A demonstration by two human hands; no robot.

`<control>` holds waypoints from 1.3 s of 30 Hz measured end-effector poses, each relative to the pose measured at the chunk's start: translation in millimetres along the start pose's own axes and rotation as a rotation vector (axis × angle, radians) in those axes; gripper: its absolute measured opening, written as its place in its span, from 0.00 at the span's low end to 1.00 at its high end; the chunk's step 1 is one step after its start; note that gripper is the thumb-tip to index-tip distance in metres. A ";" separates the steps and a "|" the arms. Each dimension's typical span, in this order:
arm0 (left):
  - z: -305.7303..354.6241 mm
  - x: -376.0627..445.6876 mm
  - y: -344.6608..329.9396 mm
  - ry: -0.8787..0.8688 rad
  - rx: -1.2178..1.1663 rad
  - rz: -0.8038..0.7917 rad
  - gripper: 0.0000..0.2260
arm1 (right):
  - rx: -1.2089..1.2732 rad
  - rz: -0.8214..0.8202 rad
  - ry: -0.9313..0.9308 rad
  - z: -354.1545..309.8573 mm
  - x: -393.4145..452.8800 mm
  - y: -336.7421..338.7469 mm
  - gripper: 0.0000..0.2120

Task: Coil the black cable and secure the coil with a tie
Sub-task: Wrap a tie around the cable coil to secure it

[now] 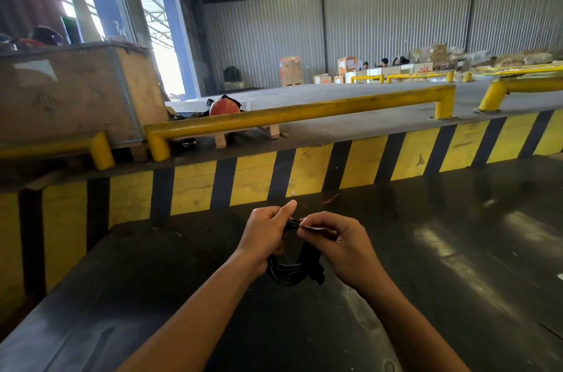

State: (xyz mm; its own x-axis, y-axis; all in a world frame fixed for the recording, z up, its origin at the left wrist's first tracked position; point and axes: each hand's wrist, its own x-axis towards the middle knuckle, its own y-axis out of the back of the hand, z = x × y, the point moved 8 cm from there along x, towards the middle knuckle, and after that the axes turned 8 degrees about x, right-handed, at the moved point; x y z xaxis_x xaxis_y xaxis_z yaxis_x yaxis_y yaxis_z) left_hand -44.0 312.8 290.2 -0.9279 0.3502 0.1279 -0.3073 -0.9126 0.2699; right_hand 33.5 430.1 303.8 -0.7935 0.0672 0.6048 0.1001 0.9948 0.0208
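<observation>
I had both hands over the dark desk [457, 249], with the black cable [288, 272] coiled and hanging between them, just above the desk top. My left hand [266, 233] was closed round the left side of the coil, thumb up. My right hand [338, 245] had its fingers [310, 224] pinched on a thin black tie [307, 228] at the top of the coil. There was plenty of bare glossy desk right of the coil and toward me. The desk's far edge met a yellow-and-black striped wall [253, 179] close beyond the coil. Above it a yellow rail [298, 114] ran across. A wooden crate [70, 91] stood far left of the coil; the warehouse floor lay open behind.
</observation>
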 end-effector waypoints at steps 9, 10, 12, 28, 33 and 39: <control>-4.6 -11.5 -16.5 -0.097 -0.170 -0.252 0.22 | 0.033 0.311 0.081 7.0 -1.0 43.7 0.06; -8.1 -13.1 -17.7 -0.086 -0.177 -0.251 0.21 | 0.044 0.312 0.082 7.3 -0.4 45.5 0.05; -11.1 -12.3 -17.0 -0.088 -0.175 -0.184 0.19 | 0.087 0.288 0.055 9.7 0.8 42.8 0.06; 27.1 -23.6 -23.6 -0.413 0.064 -0.171 0.15 | -0.373 -0.032 -0.109 6.3 31.5 47.0 0.06; 23.0 -17.5 -24.3 -0.344 0.073 -0.158 0.16 | 0.018 -0.139 -0.326 20.9 27.8 40.5 0.09; 20.2 -18.8 -32.6 -0.304 0.069 -0.201 0.20 | 0.266 -0.211 -0.494 38.8 16.2 29.1 0.11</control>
State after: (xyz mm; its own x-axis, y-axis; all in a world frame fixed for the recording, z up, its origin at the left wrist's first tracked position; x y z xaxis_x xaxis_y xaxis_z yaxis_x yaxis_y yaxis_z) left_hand -12.3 340.2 298.3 -0.7422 0.5774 0.3402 -0.4526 -0.8062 0.3810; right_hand 0.3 463.1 283.4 -0.9714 -0.1698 0.1660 -0.1934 0.9713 -0.1384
